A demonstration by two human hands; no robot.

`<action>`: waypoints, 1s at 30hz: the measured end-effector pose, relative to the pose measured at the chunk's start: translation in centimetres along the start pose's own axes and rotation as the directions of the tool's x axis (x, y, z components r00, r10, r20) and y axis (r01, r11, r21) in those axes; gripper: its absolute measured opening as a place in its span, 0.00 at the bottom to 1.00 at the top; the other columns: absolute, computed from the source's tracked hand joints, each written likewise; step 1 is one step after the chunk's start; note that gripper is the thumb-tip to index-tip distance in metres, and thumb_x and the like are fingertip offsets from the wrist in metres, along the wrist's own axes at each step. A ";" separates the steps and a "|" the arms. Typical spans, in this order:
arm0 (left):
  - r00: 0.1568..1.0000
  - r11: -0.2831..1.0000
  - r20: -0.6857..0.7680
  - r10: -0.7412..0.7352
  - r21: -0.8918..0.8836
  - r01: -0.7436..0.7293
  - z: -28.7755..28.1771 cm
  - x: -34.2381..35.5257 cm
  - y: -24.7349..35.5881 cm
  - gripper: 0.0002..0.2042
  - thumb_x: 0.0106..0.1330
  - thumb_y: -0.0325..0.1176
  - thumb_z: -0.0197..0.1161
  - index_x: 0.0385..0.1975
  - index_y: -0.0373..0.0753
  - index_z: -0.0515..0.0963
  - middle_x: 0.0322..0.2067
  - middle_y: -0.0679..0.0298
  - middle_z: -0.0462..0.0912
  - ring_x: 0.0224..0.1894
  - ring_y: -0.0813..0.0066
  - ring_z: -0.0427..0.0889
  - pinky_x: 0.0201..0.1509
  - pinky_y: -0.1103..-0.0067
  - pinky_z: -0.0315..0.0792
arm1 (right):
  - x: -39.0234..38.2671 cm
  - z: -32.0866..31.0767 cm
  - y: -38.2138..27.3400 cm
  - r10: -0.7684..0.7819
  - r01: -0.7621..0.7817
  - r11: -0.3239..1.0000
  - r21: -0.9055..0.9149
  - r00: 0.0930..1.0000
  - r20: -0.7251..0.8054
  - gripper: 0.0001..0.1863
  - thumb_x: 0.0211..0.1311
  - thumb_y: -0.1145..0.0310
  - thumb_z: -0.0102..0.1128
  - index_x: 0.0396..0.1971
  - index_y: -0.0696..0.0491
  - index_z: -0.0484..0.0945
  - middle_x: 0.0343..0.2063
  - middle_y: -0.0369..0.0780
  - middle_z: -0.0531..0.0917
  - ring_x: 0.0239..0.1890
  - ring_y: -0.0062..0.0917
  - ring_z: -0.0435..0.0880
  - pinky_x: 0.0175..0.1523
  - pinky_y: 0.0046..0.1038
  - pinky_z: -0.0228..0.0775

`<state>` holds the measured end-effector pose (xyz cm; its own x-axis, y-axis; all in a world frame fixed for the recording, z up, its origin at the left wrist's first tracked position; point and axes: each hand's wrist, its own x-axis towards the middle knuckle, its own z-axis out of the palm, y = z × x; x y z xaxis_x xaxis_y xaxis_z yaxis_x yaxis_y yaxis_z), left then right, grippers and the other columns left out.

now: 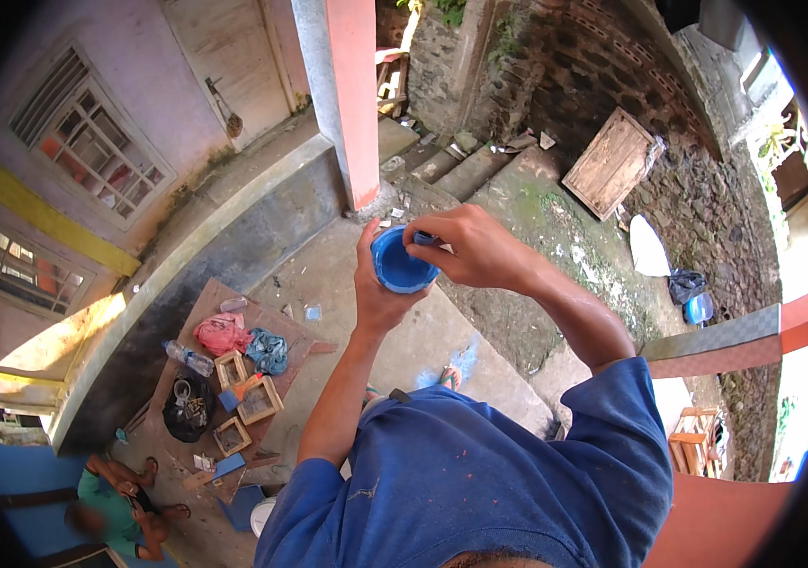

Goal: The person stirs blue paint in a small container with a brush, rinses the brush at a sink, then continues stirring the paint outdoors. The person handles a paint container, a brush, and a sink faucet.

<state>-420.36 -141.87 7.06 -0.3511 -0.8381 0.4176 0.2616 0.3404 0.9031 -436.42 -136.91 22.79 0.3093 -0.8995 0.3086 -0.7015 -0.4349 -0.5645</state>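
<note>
A small tub of blue paint (404, 270) is held up in front of me, its open top facing me. My left hand (378, 299) is wrapped round its side, the thumb reaching up along the wall. Over the tub's right rim, my right hand (466, 248) has its fingers closed together around a small blue piece (423, 239). Those fingers hide most of that piece, so its kind cannot be made out. Blue paint coats the inside of the tub.
A low wooden table (295, 341) at left carries small wooden frames (258, 399), a paintbrush (243, 388), a black bag (188, 407), a bottle (188, 358) and cloths. Another person (125, 511) sits at lower left. A pink pillar (354, 104) stands ahead; a wooden panel (610, 164) leans on the stone wall.
</note>
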 end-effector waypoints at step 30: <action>0.998 0.999 0.053 -0.035 -0.007 0.036 -1.0 -1.5 -0.7 0.57 0.44 0.22 0.83 0.76 0.37 0.51 0.61 0.55 0.75 0.61 0.65 0.79 0.66 0.70 0.75 | 0.0 1.9 0.5 0.016 -0.023 0.997 0.079 0.996 0.086 0.07 0.67 0.68 0.66 0.40 0.55 0.84 0.28 0.49 0.85 0.31 0.46 0.85 0.37 0.41 0.74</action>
<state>-419.13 -141.23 5.71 -0.4076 -0.8255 0.3904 0.2553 0.3074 0.9167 -435.53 -137.17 21.05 0.3525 -0.9065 0.2324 -0.6552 -0.4164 -0.6303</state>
